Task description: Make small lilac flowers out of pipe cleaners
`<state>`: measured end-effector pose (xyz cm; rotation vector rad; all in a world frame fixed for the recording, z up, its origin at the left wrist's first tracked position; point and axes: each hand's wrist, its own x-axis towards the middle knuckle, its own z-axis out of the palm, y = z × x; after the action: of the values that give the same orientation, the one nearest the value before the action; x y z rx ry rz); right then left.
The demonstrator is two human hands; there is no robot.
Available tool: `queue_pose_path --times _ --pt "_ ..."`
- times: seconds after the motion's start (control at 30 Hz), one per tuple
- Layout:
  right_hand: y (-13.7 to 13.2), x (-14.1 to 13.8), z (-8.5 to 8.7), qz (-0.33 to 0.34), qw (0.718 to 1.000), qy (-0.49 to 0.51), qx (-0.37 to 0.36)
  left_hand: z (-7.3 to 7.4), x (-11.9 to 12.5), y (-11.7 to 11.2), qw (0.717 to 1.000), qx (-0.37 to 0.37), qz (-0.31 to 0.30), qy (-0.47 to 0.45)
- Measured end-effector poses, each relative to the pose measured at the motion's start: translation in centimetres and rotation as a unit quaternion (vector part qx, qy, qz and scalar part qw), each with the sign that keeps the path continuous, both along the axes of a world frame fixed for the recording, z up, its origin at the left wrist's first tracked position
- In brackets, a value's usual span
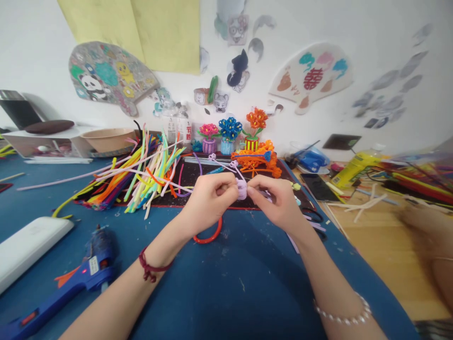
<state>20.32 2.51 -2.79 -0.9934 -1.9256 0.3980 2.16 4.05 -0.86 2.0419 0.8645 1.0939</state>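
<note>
My left hand (208,198) is closed in a pinch on the left side of a small lilac pipe-cleaner coil (241,189). From the other side, the fingertips of my right hand (278,198) pinch the same coil, so it is held between both hands above the table edge of a dark mat (230,204). Just behind it, lilac pipe-cleaner flowers (234,164) on thin stems show. Below my left hand lies a red scissor handle (208,240), its other parts hidden. Lilac pipe-cleaner pieces (293,242) and a dark scissor-like loop (314,215) lie by my right wrist.
Loose coloured pipe cleaners (152,174) heap at the left. A blue glue gun (92,271) lies front left beside a white case (35,245). Small potted pipe-cleaner flowers (230,134) stand along the wall. At right are a phone (318,187), a yellow bottle (357,167) and another person's blurred hand (424,226).
</note>
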Motion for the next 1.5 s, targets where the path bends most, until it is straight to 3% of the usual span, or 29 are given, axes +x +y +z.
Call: queue_pose_path --times 0.3,0.47,0.6,0.77,0.93,1.1,1.33,1.4,1.5 --pt "-0.3 -0.3 0.0 -0.042 0.995 -0.068 0.060 0.1 -0.2 0.0 0.985 0.111 0.066 0.116" --pt "-0.6 -0.8 -0.2 -0.063 0.987 -0.095 0.112 -0.2 -0.4 0.3 0.958 0.194 0.098 0.188" --pt "-0.3 -1.0 -0.7 -0.085 0.968 -0.131 0.197 -0.6 -0.5 0.4 0.917 0.282 0.131 0.251" --pt "-0.1 -1.3 -1.1 -0.114 0.932 -0.175 0.295 -0.8 -0.3 0.2 0.841 0.410 0.167 0.309" --pt "-0.1 -1.7 -1.3 -0.139 0.923 -0.177 0.313 -1.0 -0.1 0.1 0.771 0.504 0.186 0.342" --pt "-0.2 -2.0 -1.4 -0.136 0.924 -0.172 0.314 -1.0 -0.2 0.1 0.734 0.542 0.191 0.361" --pt "-0.1 -2.0 -1.6 -0.140 0.918 -0.170 0.329 -0.8 -0.4 0.2 0.735 0.543 0.191 0.358" --pt "-0.2 -1.9 -1.5 -0.149 0.928 -0.153 0.306 -0.9 -0.5 0.3 0.753 0.522 0.195 0.350" --pt "-0.2 -1.9 -1.2 -0.166 0.957 -0.085 0.221 -0.9 -0.8 0.7 0.814 0.447 0.207 0.310"
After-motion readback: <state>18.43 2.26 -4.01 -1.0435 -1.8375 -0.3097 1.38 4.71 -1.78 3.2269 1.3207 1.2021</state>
